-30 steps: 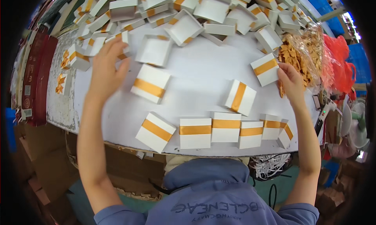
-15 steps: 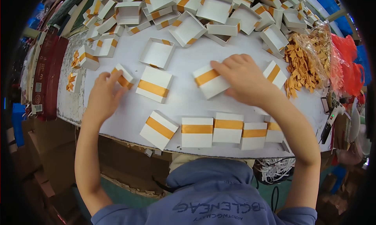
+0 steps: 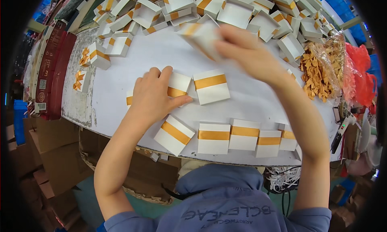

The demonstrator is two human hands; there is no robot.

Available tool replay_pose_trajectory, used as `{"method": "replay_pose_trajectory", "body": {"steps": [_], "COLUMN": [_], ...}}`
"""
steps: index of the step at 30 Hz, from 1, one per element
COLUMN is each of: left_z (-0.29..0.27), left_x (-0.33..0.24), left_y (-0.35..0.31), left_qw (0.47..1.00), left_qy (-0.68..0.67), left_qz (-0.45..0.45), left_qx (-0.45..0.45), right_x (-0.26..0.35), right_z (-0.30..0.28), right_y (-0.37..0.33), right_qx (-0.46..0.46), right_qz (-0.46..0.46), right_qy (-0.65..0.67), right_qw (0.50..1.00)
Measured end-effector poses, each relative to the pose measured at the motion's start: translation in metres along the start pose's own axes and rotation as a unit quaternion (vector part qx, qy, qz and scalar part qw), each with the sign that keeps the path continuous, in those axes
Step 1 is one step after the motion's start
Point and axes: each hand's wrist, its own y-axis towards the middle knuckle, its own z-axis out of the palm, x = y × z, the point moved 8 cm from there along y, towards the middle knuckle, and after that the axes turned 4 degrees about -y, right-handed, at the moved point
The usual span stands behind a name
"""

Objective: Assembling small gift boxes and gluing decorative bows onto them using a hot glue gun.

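Note:
My left hand [image 3: 152, 95] is closed on a white box [image 3: 182, 82] with a gold ribbon band, thumb at its near edge and fingers over its left side. Partly covered by that hand, another banded box [image 3: 129, 99] shows only its left end. My right hand [image 3: 246, 56] holds a white box [image 3: 198, 36] with gold ribbon, raised above the far part of the table and smeared by motion. Just right of the left hand's box lies a banded box [image 3: 211, 87], ribbon upward, touched by neither hand.
A near row of banded boxes [image 3: 213, 139] lines the table edge. Open white boxes [image 3: 236, 13] are heaped at the back. Gold bows [image 3: 316, 78] in clear plastic and a red bag [image 3: 356, 64] lie right. Two bow-topped boxes [image 3: 82, 80] stand left, beside dark red cartons [image 3: 60, 74].
My left hand moved right from a small box to the larger banded one. My right hand let go of a banded box and lifted the open box from the middle, swinging it away from me.

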Motion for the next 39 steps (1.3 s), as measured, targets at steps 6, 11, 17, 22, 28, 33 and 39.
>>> {"method": "replay_pose_trajectory", "body": {"steps": [6,11,17,22,28,33,39], "left_z": [0.004,0.015,0.002,0.022,0.001,0.016,0.022], "left_x": [-0.02,-0.027,0.012,0.014,0.052,0.085,0.064], "left_y": [0.011,-0.003,0.002,0.003,-0.022,-0.02,-0.008], "left_qw": [0.97,0.934,0.995,0.99,0.995,0.996,0.993], "left_qy": [0.056,0.166,0.055,0.01,-0.08,-0.078,-0.112], "left_qz": [0.23,0.296,0.04,0.079,0.036,0.028,0.04], "left_qx": [0.05,0.113,-0.068,0.117,0.039,0.017,0.005], "right_x": [-0.105,-0.126,-0.067,-0.053,-0.059,-0.097,-0.078], "right_z": [-0.018,-0.028,-0.051,0.003,-0.053,-0.073,-0.056], "right_y": [-0.117,-0.144,-0.143,-0.105,-0.133,-0.16,-0.122], "right_qx": [-0.085,-0.137,-0.131,-0.003,-0.052,-0.007,0.004], "right_qz": [0.278,0.34,0.175,0.156,0.084,0.271,0.255], "right_qy": [0.459,0.311,-0.312,-0.341,-0.412,-0.465,-0.386], "right_qw": [0.839,0.877,0.925,0.927,0.906,0.843,0.886]}}
